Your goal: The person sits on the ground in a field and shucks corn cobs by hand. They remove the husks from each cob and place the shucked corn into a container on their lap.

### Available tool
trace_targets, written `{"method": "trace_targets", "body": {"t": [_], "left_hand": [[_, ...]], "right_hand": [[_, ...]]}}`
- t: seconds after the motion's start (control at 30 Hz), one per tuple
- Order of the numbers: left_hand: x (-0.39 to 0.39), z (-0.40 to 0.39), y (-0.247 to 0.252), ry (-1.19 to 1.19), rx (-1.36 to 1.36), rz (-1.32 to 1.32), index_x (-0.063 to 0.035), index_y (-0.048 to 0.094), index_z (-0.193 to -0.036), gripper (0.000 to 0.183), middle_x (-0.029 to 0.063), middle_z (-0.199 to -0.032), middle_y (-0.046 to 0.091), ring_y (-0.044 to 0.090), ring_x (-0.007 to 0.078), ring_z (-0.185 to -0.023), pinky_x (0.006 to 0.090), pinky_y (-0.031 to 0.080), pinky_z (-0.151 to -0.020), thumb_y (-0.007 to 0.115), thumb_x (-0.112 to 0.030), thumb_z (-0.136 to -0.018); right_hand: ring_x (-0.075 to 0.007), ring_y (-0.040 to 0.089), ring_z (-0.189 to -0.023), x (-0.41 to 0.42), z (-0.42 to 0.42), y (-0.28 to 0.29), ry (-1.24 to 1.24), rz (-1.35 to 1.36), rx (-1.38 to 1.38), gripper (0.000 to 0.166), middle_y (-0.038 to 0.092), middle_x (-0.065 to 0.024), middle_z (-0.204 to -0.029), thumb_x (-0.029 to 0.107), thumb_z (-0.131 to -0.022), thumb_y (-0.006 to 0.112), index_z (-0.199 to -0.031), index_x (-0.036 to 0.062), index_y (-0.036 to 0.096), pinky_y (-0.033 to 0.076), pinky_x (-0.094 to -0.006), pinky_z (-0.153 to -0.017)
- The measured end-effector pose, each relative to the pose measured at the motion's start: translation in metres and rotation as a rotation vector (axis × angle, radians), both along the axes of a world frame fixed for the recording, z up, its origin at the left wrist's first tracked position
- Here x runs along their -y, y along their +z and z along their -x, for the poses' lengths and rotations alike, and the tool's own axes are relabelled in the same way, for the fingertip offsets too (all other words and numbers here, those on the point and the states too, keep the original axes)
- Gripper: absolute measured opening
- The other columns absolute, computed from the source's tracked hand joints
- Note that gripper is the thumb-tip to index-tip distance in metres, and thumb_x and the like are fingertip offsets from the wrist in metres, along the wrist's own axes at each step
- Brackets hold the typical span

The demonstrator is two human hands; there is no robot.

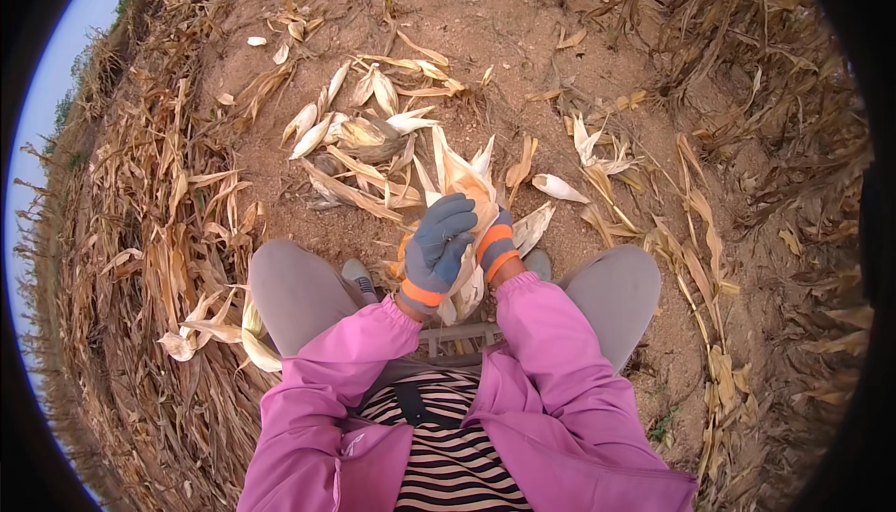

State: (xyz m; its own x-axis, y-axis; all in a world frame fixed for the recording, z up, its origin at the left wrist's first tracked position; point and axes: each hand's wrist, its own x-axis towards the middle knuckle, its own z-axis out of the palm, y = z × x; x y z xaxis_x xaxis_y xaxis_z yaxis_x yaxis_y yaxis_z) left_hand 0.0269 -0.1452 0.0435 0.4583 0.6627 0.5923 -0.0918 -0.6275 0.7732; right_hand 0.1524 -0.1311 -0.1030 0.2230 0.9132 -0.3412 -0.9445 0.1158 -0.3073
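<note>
Between my knees, both hands in grey gloves with orange bands are at a bundle of pale dry corn husk (465, 179), its leaves spread upward. My left hand (439, 242) lies against its left side with bent fingers; whether they grip it cannot be told. Behind the husk, my right hand (497, 235) is mostly hidden, fingers out of sight. Something orange-yellow, perhaps corn cobs, shows partly left of my left hand. More husk hangs below, between my wrists. A heap of loose corn husks (367, 137) lies on the soil just beyond, to the left.
Dry corn stalks (161, 197) are piled along the left. At the right lie a husk (560, 188), a thin stalk (693, 295) and more dried corn plants (805, 162). My shoes (358, 277) rest on bare soil. Part of a low frame (458, 333) shows beneath me.
</note>
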Motion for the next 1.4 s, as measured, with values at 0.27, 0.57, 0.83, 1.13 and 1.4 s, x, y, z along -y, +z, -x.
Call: {"method": "trace_targets", "body": {"t": [0.27, 0.57, 0.83, 1.13, 1.4], "left_hand": [[-0.045, 0.018, -0.030, 0.002, 0.730, 0.839, 0.0010, 0.055, -0.107, 0.026, 0.0105, -0.105, 0.057, 0.055, 0.0197, -0.097, 0.0326, 0.043, -0.089, 0.050, -0.017, -0.089], [-0.067, 0.042, -0.062, 0.005, 0.847, 1.031, -0.0012, 0.056, -0.102, 0.025, 0.0109, -0.103, 0.058, 0.054, 0.0245, -0.098, 0.0397, 0.042, -0.090, 0.048, -0.021, -0.088], [-0.081, 0.062, -0.103, 0.150, 0.841, 1.151, -0.0022, 0.056, -0.100, 0.025, 0.0107, -0.097, 0.060, 0.055, 0.0265, -0.092, 0.0404, 0.041, -0.088, 0.049, -0.023, -0.087], [-0.079, 0.069, -0.113, 0.488, 0.413, 1.000, -0.0024, 0.059, -0.077, 0.009, 0.0062, -0.070, 0.059, 0.054, 0.0181, -0.063, 0.0295, 0.045, -0.063, 0.053, -0.008, -0.077], [-0.078, 0.071, -0.143, 0.448, 0.248, 0.961, -0.0031, 0.060, -0.082, 0.007, 0.0049, -0.071, 0.060, 0.053, 0.0154, -0.063, 0.0280, 0.043, -0.062, 0.060, -0.009, -0.077]], "right_hand": [[-0.0280, 0.053, -0.101, 0.004, -0.002, 0.040, 0.025, 0.195, 0.386, 0.037, 0.055, -0.0143, -0.112, 0.019, -0.090, 0.036, -0.117, -0.0007, 0.049, 0.043, -0.0385, -0.088], [-0.0245, 0.057, -0.091, 0.008, -0.036, 0.042, 0.062, -0.043, 0.179, 0.032, 0.056, -0.0134, -0.112, 0.018, -0.090, 0.038, -0.115, 0.0017, 0.050, 0.049, -0.0326, -0.079], [-0.0133, 0.041, -0.047, 0.004, -0.082, 0.047, -0.456, 0.253, 0.913, 0.045, 0.055, -0.0045, -0.070, 0.009, -0.063, 0.076, -0.100, 0.0065, 0.052, 0.031, -0.0279, -0.042], [-0.0337, 0.047, -0.106, 0.025, -0.105, 0.106, -0.580, 0.783, 1.875, 0.081, 0.047, -0.0188, -0.118, 0.033, -0.057, 0.079, -0.122, 0.0028, 0.041, 0.039, -0.0382, -0.091], [-0.0332, 0.051, -0.100, 0.026, -0.078, 0.105, -0.389, 0.530, 1.908, 0.049, 0.053, -0.0195, -0.108, 0.030, -0.070, 0.068, -0.108, 0.0024, 0.053, 0.041, -0.0389, -0.086]]}}
